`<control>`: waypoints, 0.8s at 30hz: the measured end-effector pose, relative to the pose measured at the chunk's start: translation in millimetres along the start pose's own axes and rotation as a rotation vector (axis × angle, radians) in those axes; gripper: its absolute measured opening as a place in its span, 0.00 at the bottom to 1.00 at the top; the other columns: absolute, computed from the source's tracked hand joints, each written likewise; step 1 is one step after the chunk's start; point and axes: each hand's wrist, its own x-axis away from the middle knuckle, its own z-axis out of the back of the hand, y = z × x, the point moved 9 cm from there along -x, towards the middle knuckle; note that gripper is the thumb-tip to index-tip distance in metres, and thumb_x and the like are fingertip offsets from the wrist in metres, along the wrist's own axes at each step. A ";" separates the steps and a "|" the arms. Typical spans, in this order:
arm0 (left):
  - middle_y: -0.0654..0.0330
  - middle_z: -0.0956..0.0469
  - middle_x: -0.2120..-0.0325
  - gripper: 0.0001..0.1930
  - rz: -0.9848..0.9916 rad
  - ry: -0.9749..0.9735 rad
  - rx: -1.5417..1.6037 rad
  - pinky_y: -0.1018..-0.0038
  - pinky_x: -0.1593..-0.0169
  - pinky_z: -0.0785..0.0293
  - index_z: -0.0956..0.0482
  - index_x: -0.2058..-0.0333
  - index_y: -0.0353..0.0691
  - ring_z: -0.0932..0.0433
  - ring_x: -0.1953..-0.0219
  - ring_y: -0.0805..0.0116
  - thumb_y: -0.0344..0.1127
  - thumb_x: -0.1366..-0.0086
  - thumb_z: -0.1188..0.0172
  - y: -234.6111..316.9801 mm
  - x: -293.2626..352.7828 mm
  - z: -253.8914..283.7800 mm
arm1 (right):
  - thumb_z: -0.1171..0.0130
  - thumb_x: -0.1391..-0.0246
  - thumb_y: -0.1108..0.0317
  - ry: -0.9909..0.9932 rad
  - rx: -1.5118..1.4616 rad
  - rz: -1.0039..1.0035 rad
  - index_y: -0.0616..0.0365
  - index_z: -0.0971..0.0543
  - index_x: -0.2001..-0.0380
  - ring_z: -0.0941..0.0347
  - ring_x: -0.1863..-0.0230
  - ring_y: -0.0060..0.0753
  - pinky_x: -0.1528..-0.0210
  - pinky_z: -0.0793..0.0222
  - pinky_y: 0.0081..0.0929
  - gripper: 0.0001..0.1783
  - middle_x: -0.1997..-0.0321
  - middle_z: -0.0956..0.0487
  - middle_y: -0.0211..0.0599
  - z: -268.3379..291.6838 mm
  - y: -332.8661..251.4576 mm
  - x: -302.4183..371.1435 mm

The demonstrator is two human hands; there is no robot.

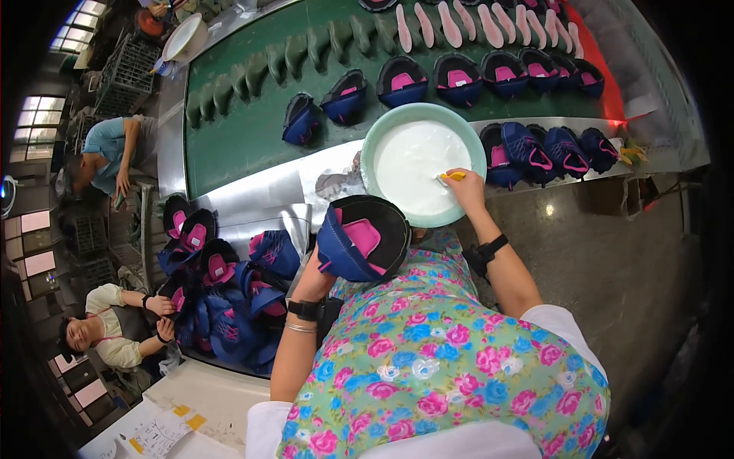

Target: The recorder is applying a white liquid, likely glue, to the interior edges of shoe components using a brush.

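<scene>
Our left hand (312, 278) clasps the upper (342, 251), likely light and soft, best held by its side; our right hand (469, 191) pinches a yellow handle (455, 177).

Handwriting (158, 441) on the white sheet (174, 431) is illegible

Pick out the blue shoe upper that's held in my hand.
The upper in your left hand, nearer you than the basin; the others sit on the green surface, right of the basin, or in the pile at left.
</scene>
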 end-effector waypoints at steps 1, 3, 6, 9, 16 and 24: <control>0.59 0.29 0.39 0.31 -0.030 -0.024 -0.022 0.67 0.37 0.30 0.43 0.31 0.40 0.28 0.40 0.66 0.34 0.28 0.43 0.0 -7.8 -3.1 | 0.26 0.54 0.65 0.016 -0.081 0.046 0.59 0.13 0.66 0.16 0.65 0.39 0.58 0.22 0.30 0.13 0.67 0.14 0.48 5.5 -12.4 0.6; 0.56 0.27 0.40 0.25 -0.100 -0.054 0.002 0.63 0.35 0.31 0.37 0.34 0.38 0.27 0.39 0.60 0.36 0.26 0.47 2.4 -21.8 -9.4 | 0.27 0.53 0.66 0.037 -0.208 0.050 0.59 0.12 0.65 0.16 0.65 0.35 0.59 0.23 0.28 0.12 0.67 0.14 0.45 23.1 -32.2 9.1; 0.55 0.28 0.39 0.27 -0.119 -0.071 -0.078 0.62 0.34 0.32 0.39 0.32 0.38 0.27 0.38 0.59 0.36 0.27 0.47 6.1 -35.6 -17.1 | 0.28 0.50 0.69 -0.078 -0.484 0.179 0.59 0.12 0.63 0.17 0.65 0.28 0.59 0.24 0.24 0.11 0.66 0.13 0.39 40.8 -89.9 29.9; 0.55 0.28 0.39 0.27 -0.032 -0.080 -0.104 0.65 0.36 0.30 0.38 0.33 0.36 0.27 0.40 0.62 0.33 0.28 0.45 1.9 -43.7 -21.6 | 0.30 0.48 0.72 -0.357 -0.789 0.232 0.62 0.13 0.61 0.19 0.65 0.22 0.59 0.25 0.20 0.10 0.64 0.14 0.34 32.7 -144.1 57.1; 0.56 0.26 0.42 0.26 -0.115 -0.161 -0.276 0.67 0.38 0.27 0.35 0.35 0.36 0.25 0.42 0.64 0.27 0.30 0.43 11.4 -42.0 -32.3 | 0.29 0.48 0.72 -0.332 -0.763 0.151 0.64 0.14 0.61 0.21 0.68 0.20 0.61 0.25 0.19 0.11 0.68 0.15 0.36 28.3 -148.7 45.8; 0.59 0.24 0.44 0.25 -0.305 -0.082 -0.187 0.68 0.41 0.25 0.33 0.37 0.38 0.23 0.45 0.66 0.23 0.32 0.43 38.4 -34.4 -15.9 | 0.28 0.48 0.64 -0.156 -0.519 0.058 0.66 0.15 0.71 0.22 0.77 0.20 0.74 0.27 0.17 0.13 0.77 0.17 0.35 27.6 -122.0 43.4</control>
